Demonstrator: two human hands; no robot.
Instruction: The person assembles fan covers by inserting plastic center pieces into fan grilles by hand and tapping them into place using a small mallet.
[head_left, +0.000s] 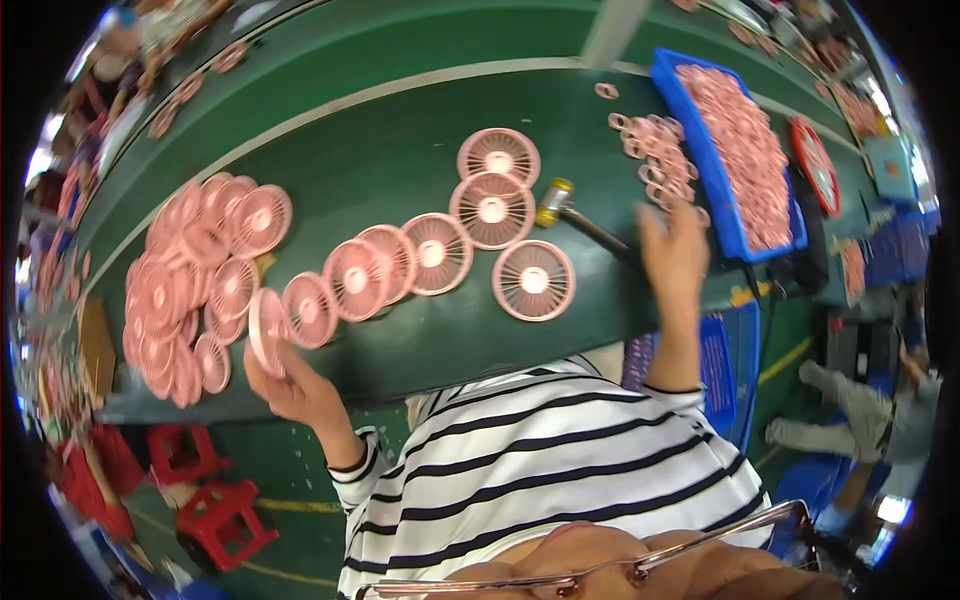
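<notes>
A blue tray (722, 190) heaped with small pink rings (745, 140) sits at the right end of the green counter (400, 170), with a round red disc (815, 165) beyond it. The left hand (290, 385) grips a pink fan grille (266, 328) on edge beside the pile (195, 280). The right hand (675, 250), fingers spread open, hovers by loose rings (655, 150), just past a hammer (575, 215).

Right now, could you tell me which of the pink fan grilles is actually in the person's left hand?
It is the grille at the left end of the overlapping row, tipped up on edge in the left hand. The other grilles in that row lie flat on the green table.
</notes>
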